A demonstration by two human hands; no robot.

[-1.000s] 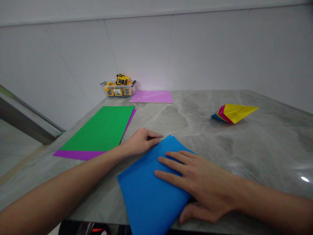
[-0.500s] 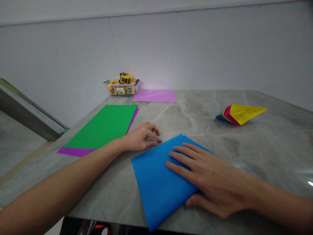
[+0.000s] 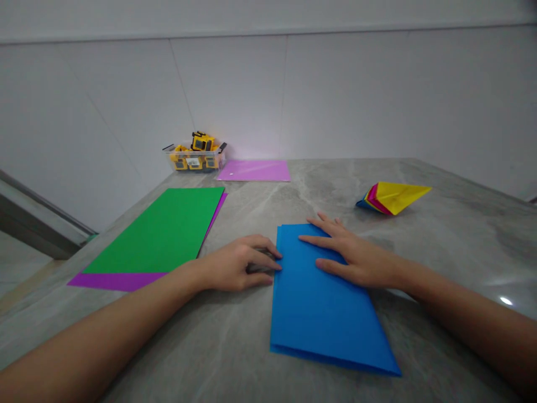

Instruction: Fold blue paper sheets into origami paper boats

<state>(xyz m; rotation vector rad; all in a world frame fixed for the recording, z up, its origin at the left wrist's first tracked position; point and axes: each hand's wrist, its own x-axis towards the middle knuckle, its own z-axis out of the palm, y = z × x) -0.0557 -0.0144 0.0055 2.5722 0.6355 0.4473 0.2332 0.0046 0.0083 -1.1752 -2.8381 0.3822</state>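
A folded sheet of blue paper (image 3: 319, 313) lies in front of me on the grey table, its layers slightly parted along the near edge. My right hand (image 3: 350, 249) rests on its upper right part with the fingers spread. At its left edge, my left hand (image 3: 243, 263) touches the paper with the fingertips, thumb and fingers apart. To the left are a green sheet (image 3: 163, 229) and a purple sheet (image 3: 113, 281) showing beneath it. Further back on the right sits a folded paper piece (image 3: 398, 197) in yellow, pink and blue layers.
A clear plastic box (image 3: 195, 159) with yellow toy vehicles (image 3: 203, 141) stands at the back left, near the wall. Beside it lies a flat pink-purple pack (image 3: 255, 170). The grey marbled table (image 3: 235, 336) meets a white wall behind.
The blue paper has turned so its long edges point away from me. My right hand has shifted toward its far end, and my left hand has come to its left edge. The view has shifted slightly.
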